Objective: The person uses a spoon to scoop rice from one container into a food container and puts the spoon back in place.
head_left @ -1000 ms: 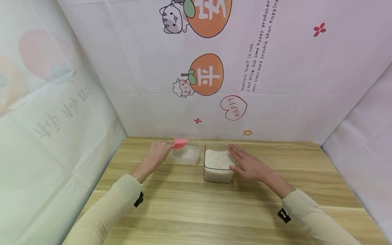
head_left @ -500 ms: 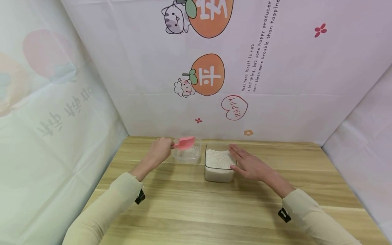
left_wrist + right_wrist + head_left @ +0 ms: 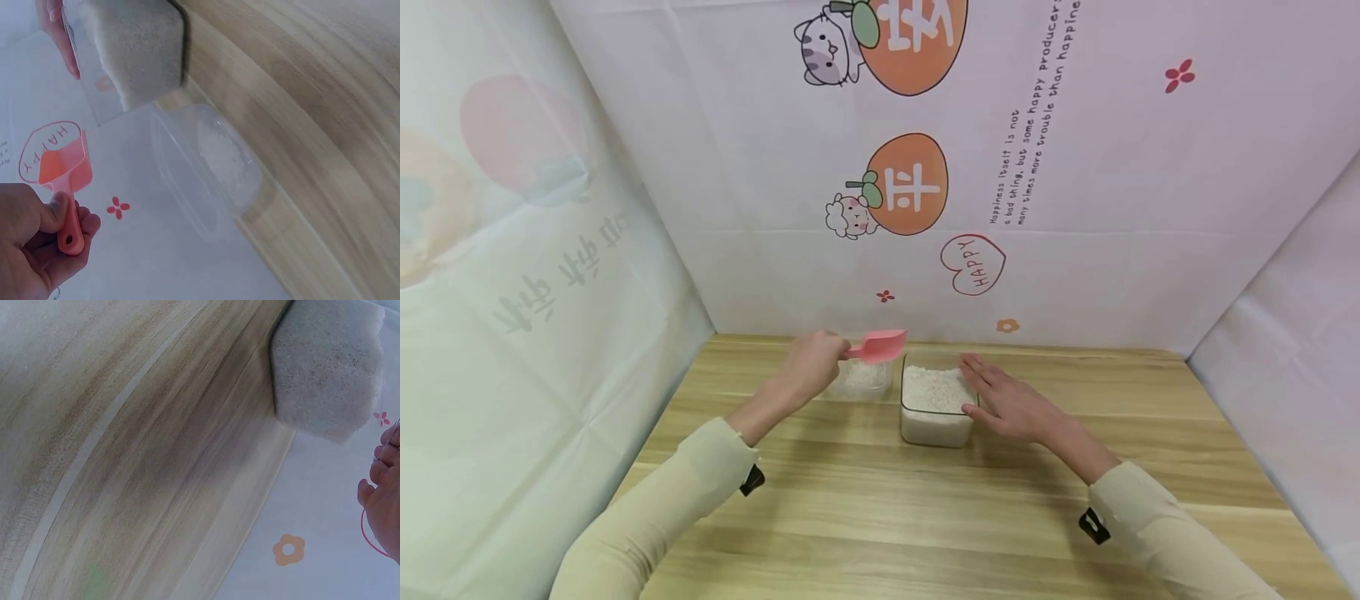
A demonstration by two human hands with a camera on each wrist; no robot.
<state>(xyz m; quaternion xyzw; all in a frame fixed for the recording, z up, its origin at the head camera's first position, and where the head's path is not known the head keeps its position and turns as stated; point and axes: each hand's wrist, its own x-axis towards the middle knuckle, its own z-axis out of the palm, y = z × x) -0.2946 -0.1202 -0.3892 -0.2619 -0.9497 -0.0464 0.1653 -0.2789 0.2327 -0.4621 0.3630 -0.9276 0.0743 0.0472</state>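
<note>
My left hand [image 3: 814, 365] pinches the handle of a pink scoop [image 3: 883, 345], thumb on top in the left wrist view. The scoop's bowl [image 3: 64, 165] hangs in the air near the gap between two clear containers; I see no rice in it. Below it stands the smaller container [image 3: 857, 390], with a little white rice [image 3: 220, 153] on its floor. To its right is a taller clear container [image 3: 934, 431], much of it filled with rice [image 3: 936, 390]. My right hand [image 3: 1011, 406] rests against this container's right side and rim, fingers extended and thumb apart.
Both containers stand near the back edge of the wooden table [image 3: 880, 517]. Behind them rises a white printed cloth wall [image 3: 1075, 283], with another cloth [image 3: 550, 375] along the left side. Black clips [image 3: 1093, 526] hang by both sleeves.
My left hand has lifted the scoop and carried it right, from over the smaller container toward the taller one. The right hand stays in place on the taller container.
</note>
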